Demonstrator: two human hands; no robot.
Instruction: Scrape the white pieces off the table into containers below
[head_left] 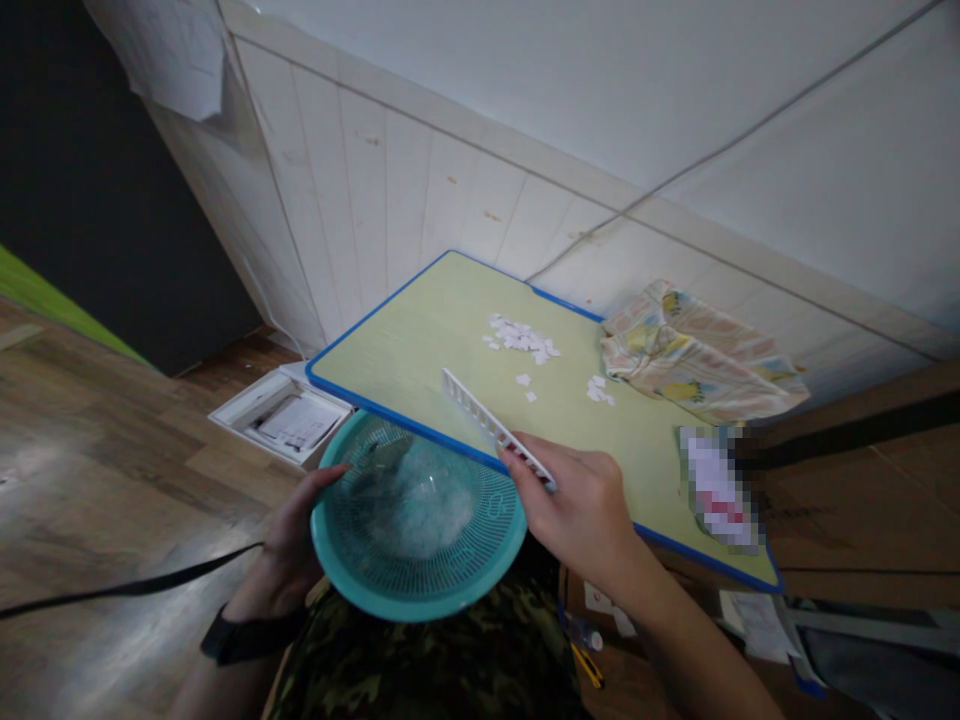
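The left hand (296, 540) grips the near-left rim of a teal mesh basket (420, 590), fingers curled over the edge, holding it just under the near edge of the table (390, 340). The right hand (581, 515) is pinched shut on one end of a white slotted strip (491, 425), a comb-like bar that lies slanted on the table, its far end pointing toward the scraps. The two hands are apart, one on each side of the basket.

On the table beyond the strip lie small white paper bits (521, 340) in a loose heap, with a smaller cluster (600, 392) to its right and a few strays between. To gather them cleanly, I'd judge the strip should stay flat against the table, drawn slowly toward the near edge, with the basket's rim tucked tight under that edge so nothing slips past.

Inside the basket sits a pale, cloudy mass, perhaps clear plastic or more scraps; the dim light makes it hard to tell.

At the table's far right corner rests a crumpled patterned cloth (697, 360). On the floor left of the table lies a shallow white tray (281, 412) holding papers.
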